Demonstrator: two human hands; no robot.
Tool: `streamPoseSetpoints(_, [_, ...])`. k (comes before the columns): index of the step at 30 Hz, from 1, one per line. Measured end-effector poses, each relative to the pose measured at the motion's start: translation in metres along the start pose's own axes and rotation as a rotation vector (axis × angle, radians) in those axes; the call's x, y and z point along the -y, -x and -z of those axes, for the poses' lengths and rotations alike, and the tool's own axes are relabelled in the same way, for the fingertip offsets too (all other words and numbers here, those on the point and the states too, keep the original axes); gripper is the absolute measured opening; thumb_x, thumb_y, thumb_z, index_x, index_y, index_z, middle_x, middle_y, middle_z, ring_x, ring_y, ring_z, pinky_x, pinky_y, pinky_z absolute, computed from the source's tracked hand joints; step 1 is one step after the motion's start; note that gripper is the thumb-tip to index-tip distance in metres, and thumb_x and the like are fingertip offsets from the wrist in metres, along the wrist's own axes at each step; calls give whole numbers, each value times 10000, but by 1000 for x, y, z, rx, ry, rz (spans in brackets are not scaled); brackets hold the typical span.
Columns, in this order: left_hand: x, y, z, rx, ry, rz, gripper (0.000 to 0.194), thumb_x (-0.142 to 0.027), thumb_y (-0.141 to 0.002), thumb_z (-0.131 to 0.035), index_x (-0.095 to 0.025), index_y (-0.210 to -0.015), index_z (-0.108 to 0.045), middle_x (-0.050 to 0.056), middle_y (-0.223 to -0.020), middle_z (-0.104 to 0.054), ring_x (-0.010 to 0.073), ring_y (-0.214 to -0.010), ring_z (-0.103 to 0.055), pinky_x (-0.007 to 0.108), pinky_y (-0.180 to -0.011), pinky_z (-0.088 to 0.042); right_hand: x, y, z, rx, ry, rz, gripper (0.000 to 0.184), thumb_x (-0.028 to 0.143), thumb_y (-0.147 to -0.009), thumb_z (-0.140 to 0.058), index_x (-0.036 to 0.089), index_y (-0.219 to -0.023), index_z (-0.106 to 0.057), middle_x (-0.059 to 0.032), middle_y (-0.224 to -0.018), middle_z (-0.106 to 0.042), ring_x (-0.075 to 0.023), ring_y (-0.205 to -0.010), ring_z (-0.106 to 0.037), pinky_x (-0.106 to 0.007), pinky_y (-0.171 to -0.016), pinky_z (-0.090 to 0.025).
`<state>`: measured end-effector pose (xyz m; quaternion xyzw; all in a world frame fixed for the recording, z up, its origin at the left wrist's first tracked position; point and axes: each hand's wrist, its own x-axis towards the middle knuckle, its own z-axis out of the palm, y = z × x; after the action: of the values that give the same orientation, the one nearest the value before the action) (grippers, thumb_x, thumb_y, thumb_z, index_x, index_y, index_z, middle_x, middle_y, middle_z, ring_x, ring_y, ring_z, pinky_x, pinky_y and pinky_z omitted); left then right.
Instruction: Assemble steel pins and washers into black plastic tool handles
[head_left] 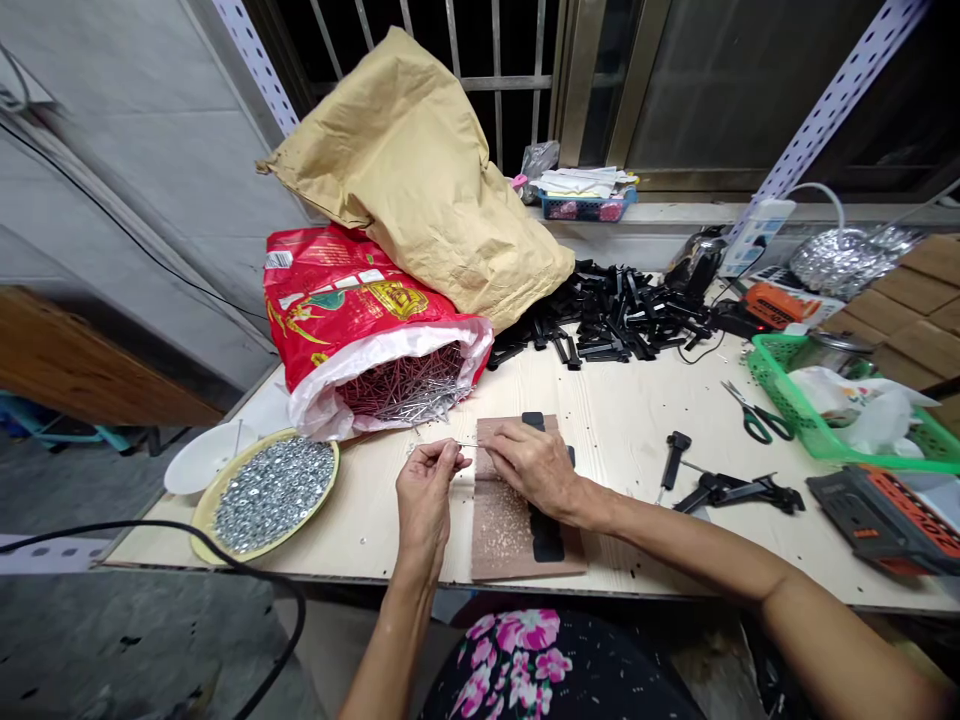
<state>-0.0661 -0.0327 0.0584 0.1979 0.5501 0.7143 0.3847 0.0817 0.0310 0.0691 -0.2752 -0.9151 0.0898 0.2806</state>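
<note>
My left hand [426, 492] is closed, with thumb and finger pinching one end of a thin metal rod [468, 444], like a long screw or nail. The rod lies level, its other end at the fingertips of my right hand [531, 466]. That hand is closed too, resting over a brown wooden board [501, 555]. Pale crumbs are scattered on the board, and black pads [547, 540] run along its right part. Just beyond my left hand, a red bag [337, 285] lies with its mouth towards me, full of similar thin rods [405, 385].
Left stands a yellow bowl [334, 480] of small silvery rings, beside a white dish [184, 465]. A brown paper sack [427, 170] leans behind. Black plastic parts [615, 310] are heaped at the back. Rightward lie scissors [756, 415], a green basket [780, 400] and an orange-black tool [892, 520].
</note>
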Motion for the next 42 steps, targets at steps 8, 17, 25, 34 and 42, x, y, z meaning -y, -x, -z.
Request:
streamPoseSetpoints(8, [1, -3, 3, 124, -154, 60, 372, -352, -612, -771, -105, -873, -676, 3, -682, -631, 101, -585, -578, 249, -634, -475, -3, 4, -3, -56, 200, 12, 196, 260, -944, -450, 213, -864, -623, -20, -842, -636, -147, -773, -539, -270, -648, -348])
streamPoseSetpoints(17, [7, -5, -1, 150, -260, -12, 348, -381, -659, -731, -111, -870, -668, 3, -663, -636, 116, -580, -583, 257, -638, -468, -8, 7, -14, -83, 248, -18, 202, 273, -949, -440, 195, -846, -595, -35, -817, -629, -155, -759, -532, -289, -624, -329])
streamPoseSetpoints(25, [8, -6, -3, 161, -240, 10, 334, -377, -646, -742, -114, -839, -670, 3, -662, -631, 111, -577, -569, 253, -635, -463, -12, 7, -14, -40, 263, 24, 233, 282, -964, -405, 177, -846, -576, -51, -797, -605, -162, -748, -519, -290, -608, -304])
streamPoseSetpoints(34, [6, -4, -10, 179, -320, -33, 309, -387, -670, -722, -127, -826, -662, -3, -628, -621, 115, -581, -573, 242, -631, -453, -19, 13, -18, -6, 188, -23, 232, 271, -963, -407, 171, -838, -574, -41, -785, -608, -134, -704, -537, -260, -586, -295])
streamPoseSetpoints(42, [9, -12, -10, 225, -273, 77, 346, -381, -633, -752, -113, -838, -674, -4, -678, -614, 99, -571, -566, 230, -603, -467, -27, 5, -1, 158, -210, -220, 219, 320, -941, -464, 189, -810, -581, 20, -755, -629, -101, -652, -533, -223, -545, -271])
